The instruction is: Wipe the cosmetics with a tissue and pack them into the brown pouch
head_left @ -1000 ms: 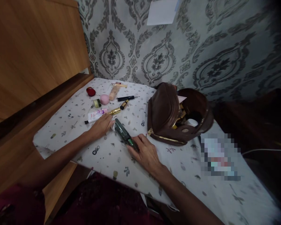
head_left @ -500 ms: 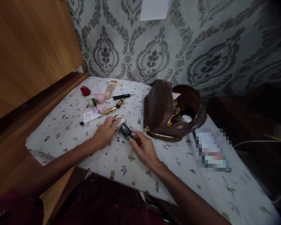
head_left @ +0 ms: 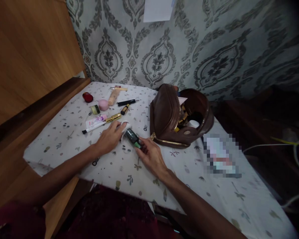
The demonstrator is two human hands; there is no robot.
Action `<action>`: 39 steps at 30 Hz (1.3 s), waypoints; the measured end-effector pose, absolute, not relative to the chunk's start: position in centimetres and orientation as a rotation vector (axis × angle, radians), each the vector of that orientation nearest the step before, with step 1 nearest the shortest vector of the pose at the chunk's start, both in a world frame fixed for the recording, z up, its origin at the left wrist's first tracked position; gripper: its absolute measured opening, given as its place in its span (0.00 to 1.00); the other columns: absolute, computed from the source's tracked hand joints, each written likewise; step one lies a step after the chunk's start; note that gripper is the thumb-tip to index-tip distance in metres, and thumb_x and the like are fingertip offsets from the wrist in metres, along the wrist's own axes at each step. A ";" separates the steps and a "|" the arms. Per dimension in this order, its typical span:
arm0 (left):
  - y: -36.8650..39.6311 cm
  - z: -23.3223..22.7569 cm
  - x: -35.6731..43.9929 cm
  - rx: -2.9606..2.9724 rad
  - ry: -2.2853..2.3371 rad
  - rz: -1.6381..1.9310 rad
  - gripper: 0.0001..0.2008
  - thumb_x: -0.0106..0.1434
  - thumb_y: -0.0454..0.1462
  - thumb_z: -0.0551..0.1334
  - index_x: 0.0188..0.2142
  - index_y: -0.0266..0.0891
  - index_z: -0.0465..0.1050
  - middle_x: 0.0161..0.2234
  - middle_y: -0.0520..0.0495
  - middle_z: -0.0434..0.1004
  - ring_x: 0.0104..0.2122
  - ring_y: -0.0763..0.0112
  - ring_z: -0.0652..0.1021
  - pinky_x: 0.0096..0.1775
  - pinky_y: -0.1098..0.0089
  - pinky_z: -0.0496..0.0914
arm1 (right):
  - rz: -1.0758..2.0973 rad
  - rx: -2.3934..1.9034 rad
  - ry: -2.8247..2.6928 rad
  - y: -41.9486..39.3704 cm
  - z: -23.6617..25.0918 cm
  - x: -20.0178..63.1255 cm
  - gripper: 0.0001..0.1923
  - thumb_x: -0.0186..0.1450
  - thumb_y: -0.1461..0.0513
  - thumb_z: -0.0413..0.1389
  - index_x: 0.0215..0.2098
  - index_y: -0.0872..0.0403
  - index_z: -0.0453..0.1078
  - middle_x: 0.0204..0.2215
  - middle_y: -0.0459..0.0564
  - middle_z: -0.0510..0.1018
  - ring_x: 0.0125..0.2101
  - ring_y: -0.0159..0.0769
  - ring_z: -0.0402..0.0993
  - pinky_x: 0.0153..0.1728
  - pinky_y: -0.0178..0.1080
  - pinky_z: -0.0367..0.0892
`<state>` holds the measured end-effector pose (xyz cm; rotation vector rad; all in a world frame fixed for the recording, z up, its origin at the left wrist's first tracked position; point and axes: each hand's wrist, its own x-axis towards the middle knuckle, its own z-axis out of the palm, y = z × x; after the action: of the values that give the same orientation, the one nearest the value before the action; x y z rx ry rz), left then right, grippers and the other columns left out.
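Observation:
My right hand (head_left: 151, 155) grips the lower end of a dark green bottle (head_left: 132, 136) that lies tilted on the patterned white cloth (head_left: 194, 172). My left hand (head_left: 110, 138) presses a small white pad (head_left: 126, 126) against the bottle's upper end. Just right of the bottle stands an open brown leather pouch (head_left: 169, 116) with gold zips and small items inside.
Behind my left hand lie a pink-and-white tube (head_left: 96, 121), a gold lipstick (head_left: 114, 117), a black pen (head_left: 128, 102), a pink sponge (head_left: 103, 104), a red round case (head_left: 87, 97) and a beige tube (head_left: 113, 96). A wooden ledge (head_left: 40, 106) runs along the left. White cables (head_left: 286, 146) hang at right.
The bottle has been turned and drawn toward the pouch, its end now in my right fingers. My left hand followed it with the white pad. The camera has shifted slightly.

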<state>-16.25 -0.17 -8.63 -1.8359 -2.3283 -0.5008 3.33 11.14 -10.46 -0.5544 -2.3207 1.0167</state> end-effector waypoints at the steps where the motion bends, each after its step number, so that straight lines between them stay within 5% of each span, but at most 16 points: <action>1: 0.1 -8.5 -16.9 -1.806 -2.349 -0.527 0.22 0.70 0.36 0.50 0.63 0.41 0.58 0.51 0.38 0.66 0.50 0.57 0.72 0.44 0.61 0.73 | 1.052 -0.581 -2.292 11.2 -10.5 3.3 0.21 0.62 0.61 0.56 0.53 0.56 0.72 0.35 0.52 0.75 0.31 0.38 0.71 0.36 0.41 0.70; 5: 0.6 -8.3 -17.6 -1.806 -2.376 -0.630 0.21 0.70 0.35 0.49 0.61 0.37 0.61 0.48 0.39 0.67 0.48 0.59 0.72 0.47 0.61 0.72 | 1.433 -0.705 -2.081 11.4 -10.2 3.1 0.25 0.64 0.52 0.56 0.54 0.59 0.70 0.29 0.49 0.76 0.25 0.35 0.71 0.27 0.38 0.67; 11: -0.4 -8.3 -13.2 -2.140 -2.247 -0.582 0.26 0.68 0.31 0.47 0.65 0.46 0.56 0.52 0.42 0.68 0.47 0.61 0.73 0.42 0.66 0.72 | 1.910 -0.793 -1.704 12.0 -10.0 2.7 0.31 0.56 0.45 0.62 0.49 0.59 0.70 0.19 0.44 0.74 0.16 0.29 0.61 0.18 0.33 0.54; 19: 2.4 -7.7 -15.6 -1.947 -2.360 -0.530 0.24 0.69 0.33 0.48 0.63 0.42 0.59 0.51 0.40 0.66 0.49 0.58 0.72 0.44 0.63 0.72 | 2.130 -0.800 -1.408 12.4 -9.4 2.6 0.27 0.49 0.47 0.68 0.37 0.56 0.70 0.17 0.43 0.74 0.17 0.29 0.65 0.19 0.32 0.54; 24: 3.8 -8.7 -17.2 -1.825 -2.429 -0.640 0.24 0.69 0.36 0.49 0.64 0.35 0.57 0.53 0.36 0.64 0.52 0.55 0.70 0.52 0.57 0.70 | 2.122 -0.842 -1.412 12.0 -8.7 2.3 0.31 0.44 0.49 0.72 0.40 0.57 0.70 0.21 0.43 0.76 0.18 0.27 0.65 0.17 0.30 0.53; 31: 1.4 -9.0 -12.7 -2.092 -2.356 -0.813 0.26 0.71 0.36 0.46 0.68 0.43 0.50 0.51 0.40 0.65 0.46 0.60 0.74 0.47 0.61 0.73 | 2.411 -0.763 -1.135 12.7 -8.7 2.7 0.18 0.51 0.55 0.70 0.30 0.58 0.70 0.23 0.48 0.77 0.19 0.25 0.65 0.15 0.28 0.51; 35: 0.4 -8.7 -11.2 -2.097 -2.264 -1.116 0.26 0.72 0.39 0.47 0.67 0.41 0.51 0.50 0.40 0.65 0.49 0.60 0.72 0.52 0.60 0.70 | 2.661 -0.630 -0.860 12.9 -8.3 2.9 0.11 0.56 0.61 0.67 0.31 0.58 0.71 0.26 0.48 0.76 0.21 0.24 0.64 0.15 0.25 0.55; 39: 0.9 -8.4 -12.0 -1.779 -2.301 -1.679 0.25 0.70 0.45 0.53 0.62 0.36 0.59 0.49 0.39 0.70 0.50 0.59 0.71 0.57 0.56 0.66 | 2.724 -0.483 -0.892 12.1 -7.5 3.1 0.13 0.56 0.59 0.68 0.32 0.58 0.71 0.27 0.48 0.76 0.20 0.22 0.61 0.14 0.23 0.53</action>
<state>-12.03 0.86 -8.37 -1.7793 -2.3014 -1.6789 3.11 12.15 -7.47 -0.4834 -0.8919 2.7237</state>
